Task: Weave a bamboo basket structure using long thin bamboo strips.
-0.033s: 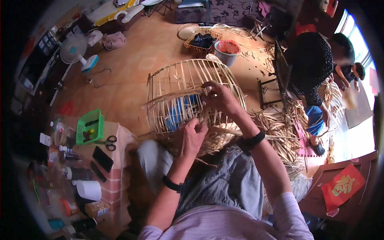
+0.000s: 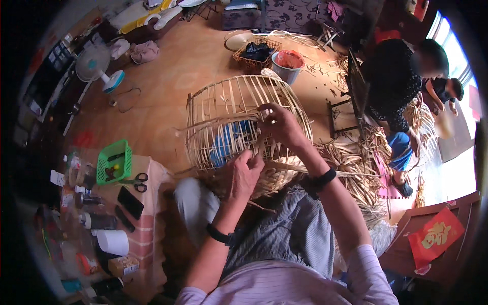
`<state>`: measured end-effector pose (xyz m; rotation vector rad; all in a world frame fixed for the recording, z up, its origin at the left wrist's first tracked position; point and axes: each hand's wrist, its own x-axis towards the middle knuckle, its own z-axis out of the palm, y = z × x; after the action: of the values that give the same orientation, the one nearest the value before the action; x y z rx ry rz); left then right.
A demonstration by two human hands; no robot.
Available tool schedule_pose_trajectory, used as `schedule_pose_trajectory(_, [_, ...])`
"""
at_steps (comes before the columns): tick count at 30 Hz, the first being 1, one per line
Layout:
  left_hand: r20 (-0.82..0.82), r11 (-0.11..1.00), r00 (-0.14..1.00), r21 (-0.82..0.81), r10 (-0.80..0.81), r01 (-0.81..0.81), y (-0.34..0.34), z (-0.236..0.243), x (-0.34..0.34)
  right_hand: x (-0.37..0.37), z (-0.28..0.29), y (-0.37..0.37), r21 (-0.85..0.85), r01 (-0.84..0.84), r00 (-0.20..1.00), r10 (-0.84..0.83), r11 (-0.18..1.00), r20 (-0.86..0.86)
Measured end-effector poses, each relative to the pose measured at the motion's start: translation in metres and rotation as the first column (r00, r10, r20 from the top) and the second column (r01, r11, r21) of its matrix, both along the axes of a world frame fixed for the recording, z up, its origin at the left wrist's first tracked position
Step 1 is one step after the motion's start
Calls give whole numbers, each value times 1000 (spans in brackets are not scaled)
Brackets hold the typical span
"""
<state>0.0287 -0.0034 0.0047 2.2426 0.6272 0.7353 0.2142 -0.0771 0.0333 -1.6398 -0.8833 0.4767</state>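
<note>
An open-ribbed basket frame (image 2: 195, 122) of pale slats lies in front of my lap, with a thick band of braided dried strips (image 2: 285, 174) on its near side. My left hand (image 2: 244, 172) is closed at the near edge of the ribs, pinching a flat dried strip (image 2: 261, 145). Just above and to the right, my right hand (image 2: 282, 126) has its thumb and forefinger bent together at the upper part of that strip, over the slats. A blue object (image 2: 221, 146) shows through the ribs; its kind is hidden.
On my left a cloth-covered table holds a green plastic basket (image 2: 104, 158), scissors (image 2: 141, 182), a phone (image 2: 130, 203) and bottles. Loose dried strips (image 2: 345, 157) pile up at right. Beyond them a person in dark clothes (image 2: 389, 86) handles another frame. A bucket (image 2: 287, 74) stands ahead.
The person at right has shifted the head and upper body slightly. My hands and the basket frame stay nearly where they were.
</note>
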Motion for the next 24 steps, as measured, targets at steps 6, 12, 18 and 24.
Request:
schedule_pose_trajectory(6, [-1,995,998,85,58,-57,-3,-2,8,-17,-14,-22,138,287,832,-175,948,-526])
schedule_pose_trajectory(12, [77,987,996,149,49,-61,-1,-12,12,-40,-39,-84,310,262,600,97,914,-794])
schedule_pose_trajectory(18, [25,985,998,163,63,-66,-4,-7,10,-64,-35,-103,304,261,589,99,916,-802])
schedule_pose_trajectory(24, [-12,981,997,178,77,-74,-3,-6,10,-68,-41,-106,242,264,633,22,934,-774])
